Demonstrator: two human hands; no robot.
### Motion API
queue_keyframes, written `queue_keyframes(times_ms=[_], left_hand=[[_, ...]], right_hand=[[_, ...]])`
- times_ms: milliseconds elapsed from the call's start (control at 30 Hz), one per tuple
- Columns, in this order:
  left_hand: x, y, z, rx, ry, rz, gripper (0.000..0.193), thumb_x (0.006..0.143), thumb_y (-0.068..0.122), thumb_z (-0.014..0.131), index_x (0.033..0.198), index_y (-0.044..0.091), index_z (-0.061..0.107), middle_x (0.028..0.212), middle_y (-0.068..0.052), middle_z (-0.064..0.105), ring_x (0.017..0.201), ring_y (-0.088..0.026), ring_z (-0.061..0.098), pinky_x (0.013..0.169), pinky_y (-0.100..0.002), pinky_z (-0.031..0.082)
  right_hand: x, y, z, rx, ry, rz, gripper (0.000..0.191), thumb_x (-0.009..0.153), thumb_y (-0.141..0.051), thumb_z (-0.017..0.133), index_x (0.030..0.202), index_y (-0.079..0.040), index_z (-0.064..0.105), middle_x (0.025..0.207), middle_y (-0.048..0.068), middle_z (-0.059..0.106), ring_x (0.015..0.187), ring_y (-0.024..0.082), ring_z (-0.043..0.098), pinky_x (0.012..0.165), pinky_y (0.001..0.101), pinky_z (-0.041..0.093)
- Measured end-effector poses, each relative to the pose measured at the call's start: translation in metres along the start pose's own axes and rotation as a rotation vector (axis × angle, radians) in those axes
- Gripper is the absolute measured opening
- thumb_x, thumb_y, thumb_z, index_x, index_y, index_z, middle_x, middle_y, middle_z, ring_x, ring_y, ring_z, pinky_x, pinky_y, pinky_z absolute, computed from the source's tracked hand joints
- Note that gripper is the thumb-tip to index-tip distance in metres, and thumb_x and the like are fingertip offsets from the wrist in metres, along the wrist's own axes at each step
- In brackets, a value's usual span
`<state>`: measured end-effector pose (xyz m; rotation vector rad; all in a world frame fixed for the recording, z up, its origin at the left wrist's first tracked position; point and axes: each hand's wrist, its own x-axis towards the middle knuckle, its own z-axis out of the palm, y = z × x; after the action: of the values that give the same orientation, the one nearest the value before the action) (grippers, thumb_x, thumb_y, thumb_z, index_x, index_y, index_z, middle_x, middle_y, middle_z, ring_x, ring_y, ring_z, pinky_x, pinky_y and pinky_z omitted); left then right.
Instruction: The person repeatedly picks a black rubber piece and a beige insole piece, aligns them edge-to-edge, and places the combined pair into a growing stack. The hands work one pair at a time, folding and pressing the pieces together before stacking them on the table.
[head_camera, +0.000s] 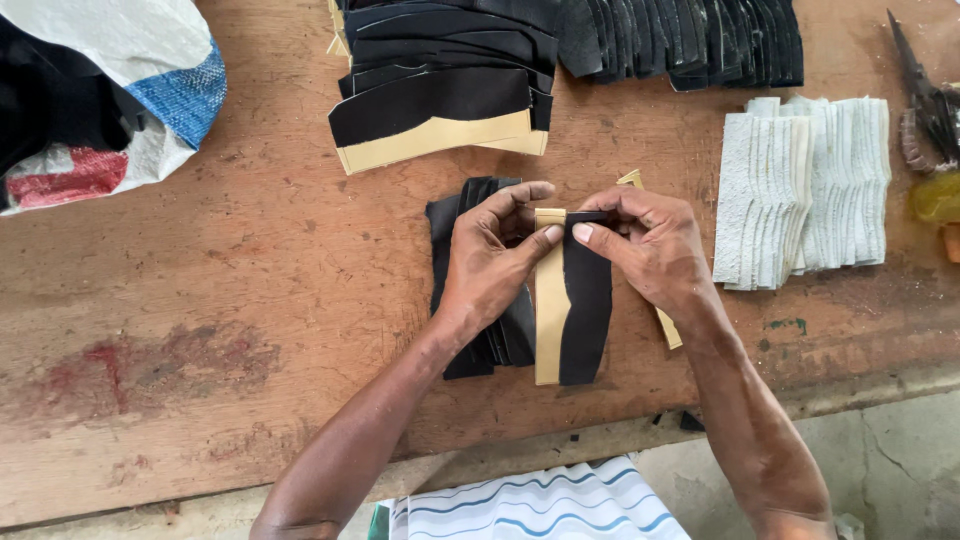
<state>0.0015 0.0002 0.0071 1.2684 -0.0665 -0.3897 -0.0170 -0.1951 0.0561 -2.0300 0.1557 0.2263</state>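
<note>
My left hand (492, 258) and my right hand (645, 245) both pinch the top end of a long black piece with a tan strip along its left edge (570, 300). It lies lengthwise on the wooden table (250, 260). My left thumb and fingers hold the tan strip's top; my right fingers hold the black part beside it. Under my left hand sits a small stack of black pieces (470, 330). A tan strip (668, 328) pokes out from under my right wrist.
A larger stack of black and tan pieces (440, 90) lies at the back, with a row of black pieces (690, 35) to its right. White rough pads (805, 190) are stacked at the right. Scissors (925, 95) lie far right, a woven sack (100, 90) far left.
</note>
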Motion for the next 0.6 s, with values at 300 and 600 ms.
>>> queue_keyframes(times_ms=[300, 600], left_hand=[[-0.0003, 0.0044, -0.0016, 0.042, -0.012, -0.025, 0.039, 0.093, 0.006, 0.074, 0.130, 0.002, 0.063, 0.107, -0.008, 0.075, 0.099, -0.011, 0.072, 0.087, -0.026, 0.064], [-0.0005, 0.0069, -0.0018, 0.123, -0.035, 0.025, 0.024, 0.092, 0.008, 0.075, 0.116, 0.004, 0.074, 0.100, -0.004, 0.078, 0.091, -0.008, 0.073, 0.081, -0.023, 0.063]], right_hand=[[-0.0027, -0.0008, 0.0053, 0.158, 0.018, -0.041, 0.016, 0.092, -0.011, 0.076, 0.105, -0.001, 0.075, 0.091, 0.006, 0.074, 0.081, 0.009, 0.069, 0.069, 0.0209, 0.058], [-0.0019, -0.0022, 0.0050, 0.084, 0.024, -0.043, 0.018, 0.092, -0.012, 0.076, 0.107, -0.001, 0.076, 0.092, 0.005, 0.075, 0.081, 0.008, 0.068, 0.069, 0.0201, 0.056]])
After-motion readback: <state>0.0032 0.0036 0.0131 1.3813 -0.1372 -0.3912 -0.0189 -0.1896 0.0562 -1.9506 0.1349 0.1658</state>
